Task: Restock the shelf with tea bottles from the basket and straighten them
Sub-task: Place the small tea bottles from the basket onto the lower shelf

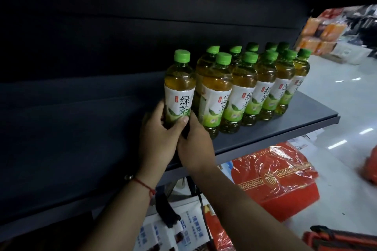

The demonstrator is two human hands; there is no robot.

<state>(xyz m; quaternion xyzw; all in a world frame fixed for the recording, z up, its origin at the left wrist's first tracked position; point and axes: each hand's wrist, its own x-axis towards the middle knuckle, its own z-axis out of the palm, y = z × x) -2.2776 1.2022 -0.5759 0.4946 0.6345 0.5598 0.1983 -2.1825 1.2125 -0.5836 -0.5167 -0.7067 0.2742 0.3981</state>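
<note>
Tea bottle [179,87] upright between both hands [175,140], apparently gripped low.

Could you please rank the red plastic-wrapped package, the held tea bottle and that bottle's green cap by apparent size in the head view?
1. red plastic-wrapped package
2. held tea bottle
3. green cap
Package sits nearer the camera, so true sizes are unsure.

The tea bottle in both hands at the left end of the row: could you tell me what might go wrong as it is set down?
1. The held tea bottle sits close beside its neighbour; a nudge could topple the tightly packed row.
2. The left hand and right hand grip only its base, so the top could tip.
3. The front bottles stand near the shelf edge and might fall.
</note>
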